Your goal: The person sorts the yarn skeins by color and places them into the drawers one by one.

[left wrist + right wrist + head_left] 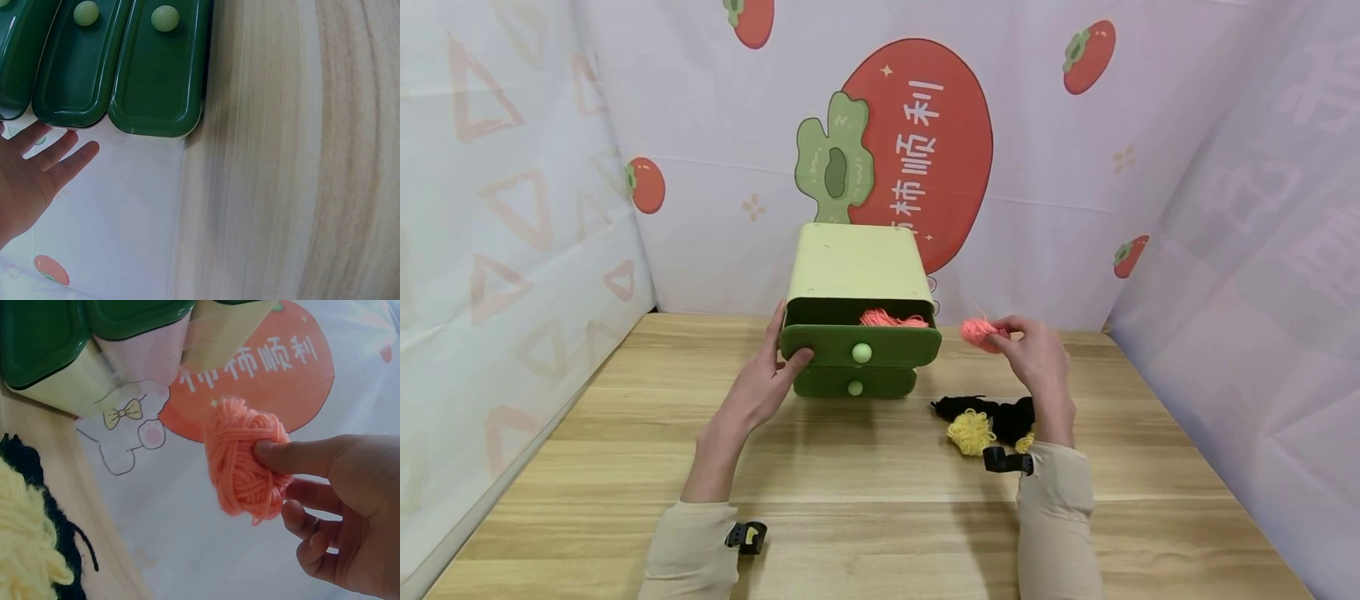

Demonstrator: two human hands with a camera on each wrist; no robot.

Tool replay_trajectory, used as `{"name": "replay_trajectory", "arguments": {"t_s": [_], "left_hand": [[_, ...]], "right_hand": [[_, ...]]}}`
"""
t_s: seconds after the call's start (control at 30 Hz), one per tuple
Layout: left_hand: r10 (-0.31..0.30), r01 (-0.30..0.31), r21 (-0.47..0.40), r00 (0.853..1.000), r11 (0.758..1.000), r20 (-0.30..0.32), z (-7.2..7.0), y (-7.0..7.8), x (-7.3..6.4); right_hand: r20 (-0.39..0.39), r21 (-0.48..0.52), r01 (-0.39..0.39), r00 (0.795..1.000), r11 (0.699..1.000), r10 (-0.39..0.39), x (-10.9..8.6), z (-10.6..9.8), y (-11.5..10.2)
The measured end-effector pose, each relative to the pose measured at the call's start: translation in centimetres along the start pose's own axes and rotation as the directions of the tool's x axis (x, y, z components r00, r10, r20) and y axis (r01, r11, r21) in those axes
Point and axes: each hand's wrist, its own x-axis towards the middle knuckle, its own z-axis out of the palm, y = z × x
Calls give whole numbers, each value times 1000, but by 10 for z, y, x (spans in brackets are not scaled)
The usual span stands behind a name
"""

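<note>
A printed backdrop [1075, 167] walls in the scene, patterned with small persimmons and one big red persimmon [925, 150] that carries white Chinese characters; the three large ones read 柿顺利, with a smaller one partly hidden behind the drawer unit. A green cactus-shaped leaf [835, 158] sits at its left edge. In the right wrist view a line drawing with a yellow bow [128, 412] and a paw print shows on the cloth below the persimmon.

A wooden table [865, 500] fills the lower half of the head view. At its back stands a pale yellow drawer unit [850, 262] with dark green drawer fronts and light green round knobs. The top drawer [861, 343] is pulled out, with pink yarn [891, 318] lying inside; the lower drawer [854, 382] is pushed in.

The left hand [767, 379] has straight, spread fingers and rests flat against the left end of the open drawer's front.

To the right of the unit, the right hand [1037, 354] is raised above the table and pinches a small pink yarn ball [245, 459] between thumb and fingers, level with the open drawer and just beside it.

On the table below that hand lie a heap of black yarn [981, 410] and, touching it, a yellow yarn bundle [971, 432].
</note>
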Motion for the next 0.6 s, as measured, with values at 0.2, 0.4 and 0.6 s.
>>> {"name": "replay_trajectory", "arguments": {"t_s": [0.2, 0.4, 0.6], "left_hand": [[0, 0, 5, 1000, 1000, -1, 0, 0, 0], [4, -4, 4, 1000, 1000, -1, 0, 0, 0], [2, -2, 4, 1000, 1000, -1, 0, 0, 0]], "right_hand": [[-51, 2, 53, 997, 999, -53, -5, -5, -11], [-119, 12, 122, 986, 992, -120, -9, -9, -23], [-195, 12, 185, 964, 983, -179, -13, -12, -32]]}}
